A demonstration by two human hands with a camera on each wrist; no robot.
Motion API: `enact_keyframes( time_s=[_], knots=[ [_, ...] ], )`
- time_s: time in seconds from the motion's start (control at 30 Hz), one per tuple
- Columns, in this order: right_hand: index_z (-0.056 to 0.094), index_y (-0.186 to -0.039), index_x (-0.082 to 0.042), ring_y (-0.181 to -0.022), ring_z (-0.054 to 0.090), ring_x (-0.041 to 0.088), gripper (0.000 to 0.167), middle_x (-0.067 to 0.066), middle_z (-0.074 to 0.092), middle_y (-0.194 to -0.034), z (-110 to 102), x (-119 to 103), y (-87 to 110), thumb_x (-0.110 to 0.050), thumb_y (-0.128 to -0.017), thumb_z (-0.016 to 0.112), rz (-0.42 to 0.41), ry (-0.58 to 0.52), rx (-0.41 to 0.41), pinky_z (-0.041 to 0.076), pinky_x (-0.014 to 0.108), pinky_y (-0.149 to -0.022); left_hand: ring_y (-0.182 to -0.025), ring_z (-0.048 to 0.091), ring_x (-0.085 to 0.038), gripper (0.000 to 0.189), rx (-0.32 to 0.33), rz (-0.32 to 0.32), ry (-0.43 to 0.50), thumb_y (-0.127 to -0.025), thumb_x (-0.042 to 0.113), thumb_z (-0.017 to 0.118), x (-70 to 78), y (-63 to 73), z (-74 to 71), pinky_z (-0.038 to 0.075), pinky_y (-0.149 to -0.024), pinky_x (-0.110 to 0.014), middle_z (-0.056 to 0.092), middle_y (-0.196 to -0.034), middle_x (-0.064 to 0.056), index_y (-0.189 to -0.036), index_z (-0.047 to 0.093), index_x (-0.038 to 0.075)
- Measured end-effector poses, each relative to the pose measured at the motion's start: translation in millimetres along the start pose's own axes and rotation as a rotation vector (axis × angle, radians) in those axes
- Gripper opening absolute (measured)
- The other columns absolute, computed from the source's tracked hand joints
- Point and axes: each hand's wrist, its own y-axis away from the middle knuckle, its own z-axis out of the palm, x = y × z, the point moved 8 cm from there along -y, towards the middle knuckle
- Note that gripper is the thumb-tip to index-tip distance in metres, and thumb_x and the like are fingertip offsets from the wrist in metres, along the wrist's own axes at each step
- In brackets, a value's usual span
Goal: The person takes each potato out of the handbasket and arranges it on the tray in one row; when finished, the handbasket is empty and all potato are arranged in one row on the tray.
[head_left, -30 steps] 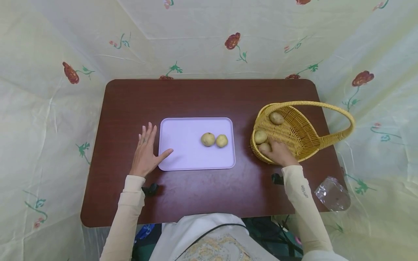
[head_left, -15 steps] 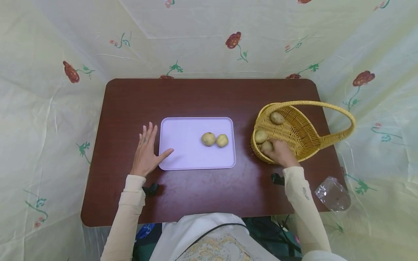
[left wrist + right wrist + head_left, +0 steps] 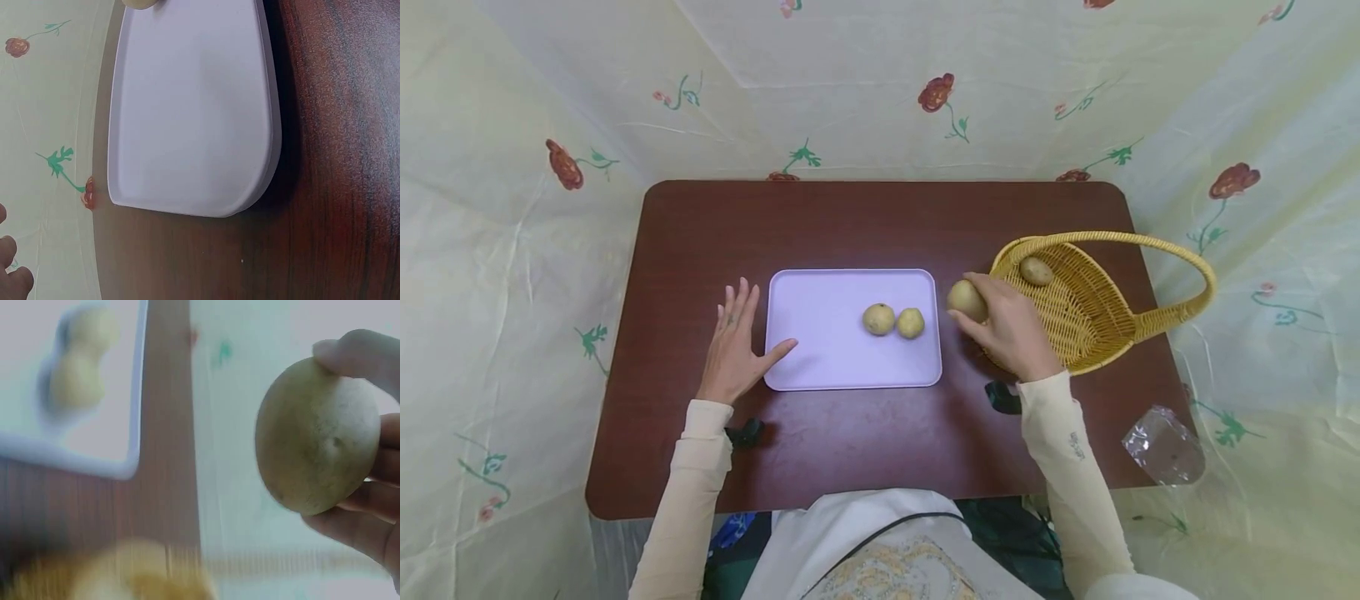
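Observation:
In the head view my right hand (image 3: 1017,333) holds a round, pale brown potato (image 3: 967,301) between thumb and fingers, over the left rim of the yellow wicker basket (image 3: 1093,283). The right wrist view shows this potato (image 3: 315,440) close up, pinched at its edges. Another potato (image 3: 1036,271) lies at the back of the basket; my hand hides part of the basket's left side. On the lilac tray (image 3: 816,333) two potatoes sit side by side, a left one (image 3: 878,319) and a right one (image 3: 911,322). My left hand (image 3: 733,354) is spread by the tray's left edge, holding nothing.
The dark brown table (image 3: 850,225) bears the tray and the basket, whose tall handle (image 3: 1180,250) arches up on the right. A crumpled clear plastic piece (image 3: 1163,446) lies at the front right corner. Flowered cloth (image 3: 850,92) hangs behind the table.
My right hand has lifted a potato from the basket's front left and moved it up and left past the rim. My left hand has stayed almost still.

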Motion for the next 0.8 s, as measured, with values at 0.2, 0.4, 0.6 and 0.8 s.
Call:
enact_keyframes(
  time_s=[0.2,0.4,0.6,0.8],
  knots=[
    [0.057,-0.129,-0.003,-0.114,0.059,0.027,0.056,0.013,0.062,-0.125,59,-54,-42.3,-0.033,-0.085,0.073,-0.151,-0.038,-0.116,0.050,0.040,-0.094,-0.148,-0.005,-0.019,0.105,0.010,-0.004,-0.003,-0.076,0.062,0.069,0.2,-0.6,-3.6,0.005,-0.119,-0.049,0.003,-0.161,0.001,-0.155,0.016,0.016],
    [0.057,-0.128,-0.004,-0.108,0.061,0.022,0.053,0.010,0.063,-0.121,133,-79,-71.9,-0.035,-0.087,0.069,-0.248,0.007,-0.289,0.052,0.036,-0.089,-0.148,-0.003,-0.022,0.104,0.018,-0.017,-0.004,-0.076,0.062,0.069,-3.3,2.5,-5.6,0.006,-0.119,-0.050,0.004,-0.161,-0.001,-0.154,0.017,0.015],
    [0.058,-0.128,-0.005,-0.099,0.062,0.019,0.053,0.006,0.064,-0.115,191,-80,-80.5,-0.035,-0.086,0.070,-0.287,0.067,-0.434,0.052,0.034,-0.084,-0.148,-0.001,-0.025,0.104,0.029,-0.020,-0.002,-0.076,0.061,0.069,-7.9,6.8,-7.1,0.007,-0.119,-0.050,0.005,-0.161,0.000,-0.154,0.018,0.015],
    [0.061,-0.122,-0.008,-0.091,0.061,0.018,0.043,0.004,0.063,-0.105,224,-72,-81.1,-0.032,-0.086,0.068,-0.273,0.145,-0.518,0.053,0.035,-0.078,-0.148,0.000,-0.026,0.103,0.035,-0.028,0.004,-0.077,0.060,0.069,-10.7,8.2,-7.3,0.006,-0.120,-0.049,0.005,-0.161,0.000,-0.154,0.017,0.017]
  ],
)
